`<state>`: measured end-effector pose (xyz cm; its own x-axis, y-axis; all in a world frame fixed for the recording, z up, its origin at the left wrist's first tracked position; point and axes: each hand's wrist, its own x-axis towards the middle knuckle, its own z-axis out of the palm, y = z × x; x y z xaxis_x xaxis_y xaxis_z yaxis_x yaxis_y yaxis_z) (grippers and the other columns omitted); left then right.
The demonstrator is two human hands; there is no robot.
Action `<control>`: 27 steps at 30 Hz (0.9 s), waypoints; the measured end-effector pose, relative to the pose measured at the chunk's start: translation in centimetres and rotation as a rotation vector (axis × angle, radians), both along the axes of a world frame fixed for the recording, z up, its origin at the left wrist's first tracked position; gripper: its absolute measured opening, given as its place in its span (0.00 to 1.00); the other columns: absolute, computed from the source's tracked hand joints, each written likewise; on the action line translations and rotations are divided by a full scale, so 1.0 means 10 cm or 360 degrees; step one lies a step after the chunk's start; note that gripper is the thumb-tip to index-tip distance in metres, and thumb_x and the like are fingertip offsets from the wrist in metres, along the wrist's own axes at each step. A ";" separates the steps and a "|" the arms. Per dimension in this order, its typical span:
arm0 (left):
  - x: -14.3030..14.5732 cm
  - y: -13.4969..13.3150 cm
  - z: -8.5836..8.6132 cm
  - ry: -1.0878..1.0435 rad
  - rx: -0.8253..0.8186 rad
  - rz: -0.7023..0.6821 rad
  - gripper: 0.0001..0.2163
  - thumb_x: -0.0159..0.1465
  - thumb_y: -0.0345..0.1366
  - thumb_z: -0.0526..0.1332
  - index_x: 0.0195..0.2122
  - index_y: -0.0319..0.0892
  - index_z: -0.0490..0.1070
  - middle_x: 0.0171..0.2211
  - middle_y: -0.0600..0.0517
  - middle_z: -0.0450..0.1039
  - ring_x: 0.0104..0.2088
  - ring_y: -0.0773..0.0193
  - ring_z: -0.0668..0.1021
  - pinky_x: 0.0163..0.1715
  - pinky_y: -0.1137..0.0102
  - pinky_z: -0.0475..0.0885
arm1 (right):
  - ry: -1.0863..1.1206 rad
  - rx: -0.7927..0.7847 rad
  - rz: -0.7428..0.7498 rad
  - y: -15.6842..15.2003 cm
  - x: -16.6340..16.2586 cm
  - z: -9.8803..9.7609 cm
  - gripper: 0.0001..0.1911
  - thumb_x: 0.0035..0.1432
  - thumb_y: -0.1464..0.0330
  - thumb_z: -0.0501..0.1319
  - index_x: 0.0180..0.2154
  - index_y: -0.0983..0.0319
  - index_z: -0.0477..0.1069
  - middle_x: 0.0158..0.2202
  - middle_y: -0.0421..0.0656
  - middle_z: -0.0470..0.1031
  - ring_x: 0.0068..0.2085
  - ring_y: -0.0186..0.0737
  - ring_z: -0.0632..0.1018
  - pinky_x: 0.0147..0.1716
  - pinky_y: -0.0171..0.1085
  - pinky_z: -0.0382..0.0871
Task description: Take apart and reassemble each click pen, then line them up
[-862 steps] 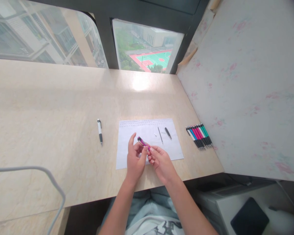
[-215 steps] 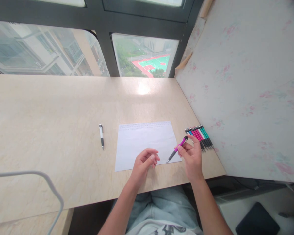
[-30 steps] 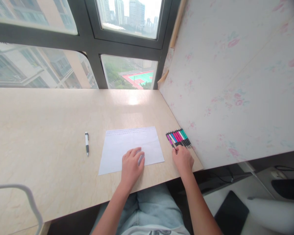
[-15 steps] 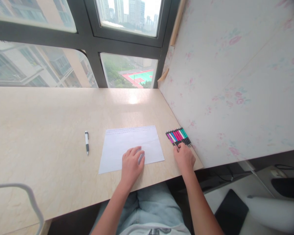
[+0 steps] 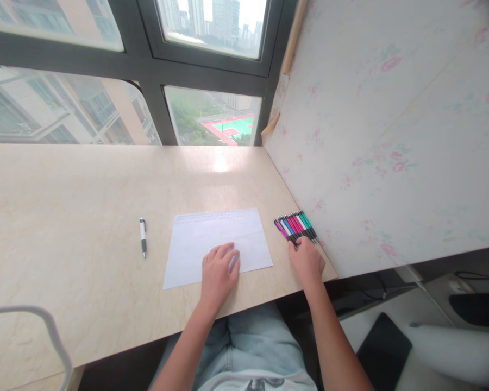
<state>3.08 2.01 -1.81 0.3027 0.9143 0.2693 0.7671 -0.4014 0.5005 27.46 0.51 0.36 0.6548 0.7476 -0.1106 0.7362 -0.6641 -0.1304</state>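
Observation:
My left hand lies on the near part of a white sheet of paper, palm down, fingers loosely spread and holding nothing. Lines of handwriting run along the sheet's top edge. To the right, a row of several ballpoint pens in purple, white, blue, pink and green lies side by side. At their near ends is my right hand, its thumb and forefinger pinched around the tip end of the leftmost purple pen. My other right fingers are curled under and partly hidden.
A white pen with a dark grip lies alone left of the paper. A grey curved tube crosses the lower left corner. The flowered wall borders the table on the right, close to the pens. Windows stand behind.
The leftmost purple pen's far end has shifted very slightly left, away from its neighbour. Both hands keep nearly the same places. The view has moved a little.

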 end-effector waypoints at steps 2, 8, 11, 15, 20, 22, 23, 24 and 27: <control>0.00 0.00 0.00 0.0001 0.0000 -0.0001 0.08 0.63 0.33 0.58 0.41 0.48 0.74 0.52 0.50 0.74 0.52 0.52 0.72 0.49 0.55 0.66 | 0.0003 -0.0013 -0.0004 0.01 0.00 0.01 0.16 0.64 0.57 0.53 0.47 0.59 0.70 0.40 0.49 0.77 0.42 0.47 0.78 0.40 0.41 0.67; 0.01 -0.01 0.02 0.0017 -0.0011 0.0005 0.08 0.63 0.33 0.59 0.42 0.48 0.74 0.52 0.49 0.74 0.51 0.52 0.72 0.49 0.55 0.66 | -0.0052 0.0042 0.0031 0.01 -0.01 0.03 0.17 0.64 0.57 0.54 0.49 0.59 0.69 0.39 0.48 0.77 0.40 0.45 0.78 0.38 0.39 0.66; 0.01 -0.01 0.02 0.0012 -0.0009 0.0002 0.08 0.63 0.33 0.58 0.42 0.48 0.74 0.52 0.49 0.74 0.52 0.51 0.72 0.49 0.55 0.66 | -0.0072 0.0054 0.0091 0.01 -0.02 0.03 0.14 0.65 0.58 0.54 0.43 0.58 0.72 0.38 0.46 0.77 0.39 0.43 0.77 0.35 0.37 0.65; 0.00 0.00 0.02 -0.0004 -0.0007 -0.0003 0.09 0.62 0.32 0.58 0.41 0.48 0.75 0.52 0.49 0.74 0.52 0.51 0.72 0.49 0.55 0.66 | -0.0061 0.0002 0.0105 0.03 -0.04 0.04 0.13 0.65 0.59 0.54 0.39 0.58 0.74 0.37 0.45 0.77 0.38 0.43 0.77 0.33 0.36 0.64; 0.00 0.00 0.02 -0.0014 -0.0003 -0.0005 0.09 0.62 0.33 0.58 0.41 0.48 0.75 0.52 0.49 0.74 0.51 0.51 0.73 0.49 0.54 0.66 | -0.0050 -0.0021 0.0078 0.05 -0.04 0.05 0.15 0.65 0.59 0.53 0.40 0.59 0.75 0.38 0.46 0.77 0.39 0.42 0.77 0.34 0.36 0.64; 0.00 -0.01 0.02 -0.0009 -0.0007 -0.0004 0.09 0.63 0.33 0.58 0.41 0.48 0.75 0.52 0.49 0.74 0.52 0.51 0.72 0.50 0.54 0.66 | -0.0050 -0.0024 0.0072 0.06 -0.04 0.05 0.15 0.65 0.59 0.53 0.40 0.59 0.75 0.37 0.46 0.77 0.38 0.42 0.77 0.35 0.36 0.64; 0.00 -0.01 0.01 -0.0005 -0.0009 -0.0005 0.09 0.63 0.33 0.58 0.42 0.48 0.75 0.52 0.49 0.74 0.52 0.51 0.72 0.50 0.55 0.66 | -0.0051 -0.0025 0.0070 0.06 -0.05 0.04 0.15 0.65 0.59 0.53 0.40 0.59 0.75 0.37 0.46 0.77 0.38 0.42 0.77 0.35 0.36 0.65; 0.00 -0.01 0.01 0.0000 -0.0010 -0.0007 0.09 0.63 0.33 0.58 0.42 0.48 0.74 0.52 0.49 0.74 0.52 0.51 0.72 0.50 0.55 0.66 | -0.0051 -0.0027 0.0068 0.06 -0.05 0.04 0.15 0.65 0.58 0.53 0.40 0.59 0.75 0.37 0.46 0.77 0.38 0.42 0.77 0.35 0.36 0.65; 0.00 -0.01 0.01 0.0004 -0.0005 -0.0006 0.09 0.63 0.33 0.58 0.42 0.48 0.74 0.52 0.49 0.74 0.52 0.51 0.72 0.50 0.55 0.66 | -0.0038 -0.0039 0.0064 0.06 -0.05 0.03 0.15 0.65 0.58 0.53 0.40 0.59 0.74 0.37 0.46 0.77 0.38 0.42 0.77 0.36 0.37 0.65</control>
